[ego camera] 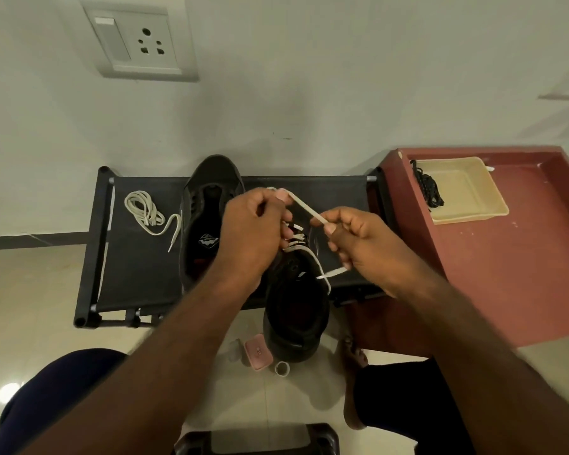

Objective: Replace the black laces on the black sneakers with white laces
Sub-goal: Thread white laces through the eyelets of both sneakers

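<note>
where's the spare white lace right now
In the head view, the spare white lace lies loosely coiled on the left part of the black rack, just left of the unlaced sneaker.

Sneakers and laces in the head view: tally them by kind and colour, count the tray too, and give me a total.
Black sneakers: 2
White laces: 2
Black lace bundle: 1
Beige tray: 1
Total: 6

My sneakers are black, the laces white, the tray beige, the ledge dark red.
</note>
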`<control>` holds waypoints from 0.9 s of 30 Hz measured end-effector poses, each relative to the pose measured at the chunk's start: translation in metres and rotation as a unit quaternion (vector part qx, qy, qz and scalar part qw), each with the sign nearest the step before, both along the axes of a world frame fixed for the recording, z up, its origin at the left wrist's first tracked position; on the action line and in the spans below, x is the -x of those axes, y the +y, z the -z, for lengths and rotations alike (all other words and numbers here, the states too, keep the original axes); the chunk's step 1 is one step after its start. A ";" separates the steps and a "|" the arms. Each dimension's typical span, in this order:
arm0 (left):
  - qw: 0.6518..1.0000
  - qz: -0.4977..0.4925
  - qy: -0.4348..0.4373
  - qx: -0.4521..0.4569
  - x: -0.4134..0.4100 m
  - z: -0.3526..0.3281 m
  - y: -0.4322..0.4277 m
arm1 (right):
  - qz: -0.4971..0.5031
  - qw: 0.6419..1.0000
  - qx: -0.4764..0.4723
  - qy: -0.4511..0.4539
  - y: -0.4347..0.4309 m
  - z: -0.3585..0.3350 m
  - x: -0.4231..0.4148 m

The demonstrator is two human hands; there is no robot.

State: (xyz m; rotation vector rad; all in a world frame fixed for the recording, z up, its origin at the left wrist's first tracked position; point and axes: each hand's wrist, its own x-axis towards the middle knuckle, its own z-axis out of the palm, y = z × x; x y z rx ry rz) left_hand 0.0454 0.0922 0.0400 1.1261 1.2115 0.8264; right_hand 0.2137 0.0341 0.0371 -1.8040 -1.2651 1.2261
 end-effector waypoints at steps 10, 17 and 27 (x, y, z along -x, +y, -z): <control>0.998 -0.019 0.052 0.013 0.006 0.008 0.011 | 0.159 0.986 -0.018 -0.051 0.000 0.010 -0.024; 0.936 0.140 0.297 -0.127 0.005 0.017 -0.005 | 0.223 0.958 0.012 0.178 0.006 0.018 -0.018; 0.882 0.309 0.351 -0.062 -0.003 0.028 -0.022 | 0.092 0.993 0.067 0.012 0.010 0.038 0.007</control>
